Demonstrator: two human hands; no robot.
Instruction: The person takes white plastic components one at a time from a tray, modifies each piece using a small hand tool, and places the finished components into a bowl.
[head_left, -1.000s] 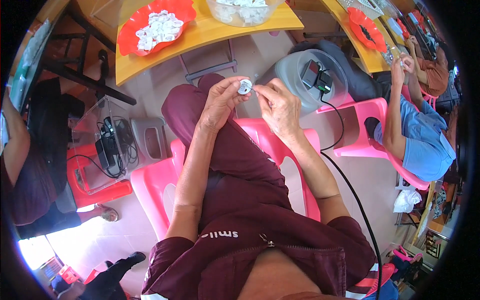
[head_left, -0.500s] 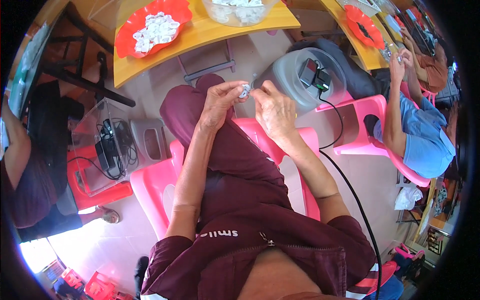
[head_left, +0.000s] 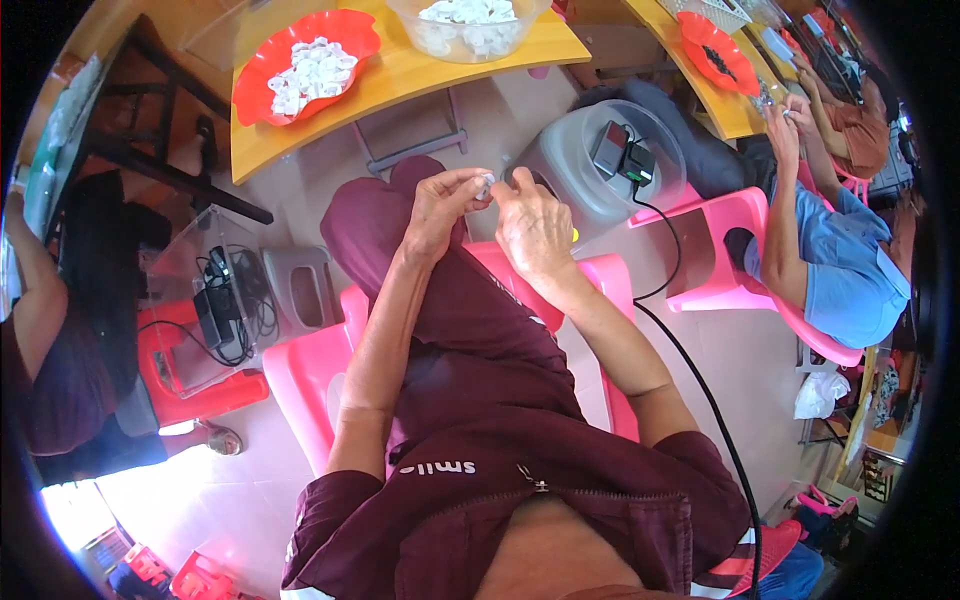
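Observation:
Above my lap, my left hand (head_left: 440,210) pinches a small white plastic piece (head_left: 486,186) between thumb and fingertips. Right beside it, my right hand (head_left: 533,222) has its fingers curled and its tips against or close to the piece. Whatever the right fingertips hold is too small to make out. Beyond my knees, a red wavy-edged dish (head_left: 257,78) heaped with white plastic pieces (head_left: 315,75) stands on the yellow wooden table (head_left: 430,82). A clear round bowl (head_left: 460,46) to its right holds more white pieces.
A translucent tub (head_left: 570,165) with black devices stands to the right; its black cable (head_left: 690,365) runs down past my right arm. At right a person in blue (head_left: 850,265) sits on a pink chair (head_left: 720,235). At left are a clear box (head_left: 190,300) and another person's arm (head_left: 38,275).
My right hand has shifted slightly left, closer to the left fingertips and the white piece. The view has tilted a little, so the table sits slightly lower.

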